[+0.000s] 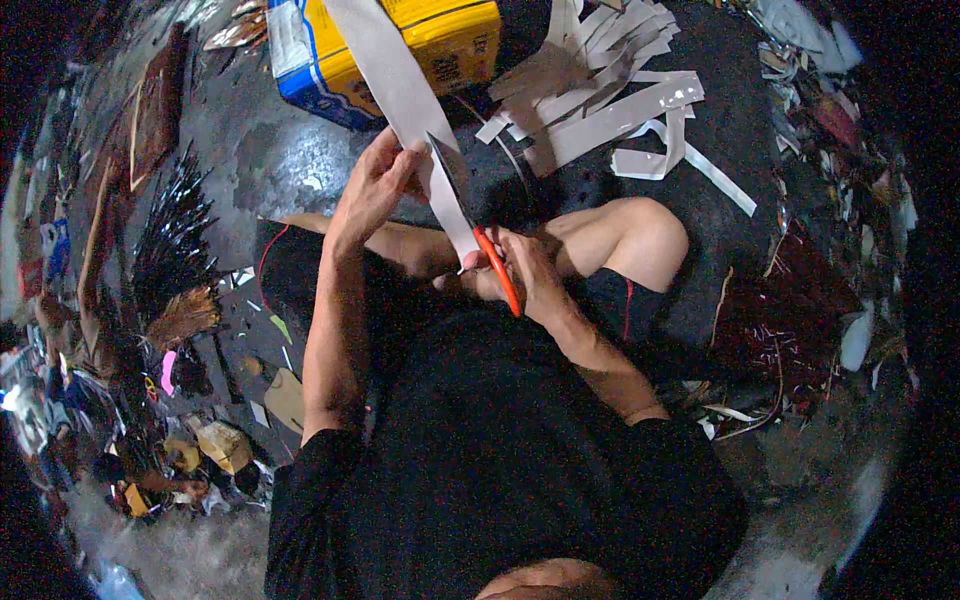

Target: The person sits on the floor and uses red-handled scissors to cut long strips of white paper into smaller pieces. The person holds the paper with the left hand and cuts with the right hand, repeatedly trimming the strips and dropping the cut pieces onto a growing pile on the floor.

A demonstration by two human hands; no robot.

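Observation:
A long pale strip, paper or fabric, runs from the top edge down toward my lap. My left hand pinches its left side, thumb on top. In my right hand are scissors with orange handles; their dark blades lie along the strip, with the tip near my left thumb. Below the blades a narrower tongue of the strip hangs down to my right fingers. Behind the strip stands a yellow and blue box. To its right lies a loose pile of cut pale strips, some curled.
My crossed legs frame the work on dark ground. A broom-like bundle of black bristles lies on the left, with a wooden board beyond. Scraps and clutter ring both sides, with a dark red sheet on the right.

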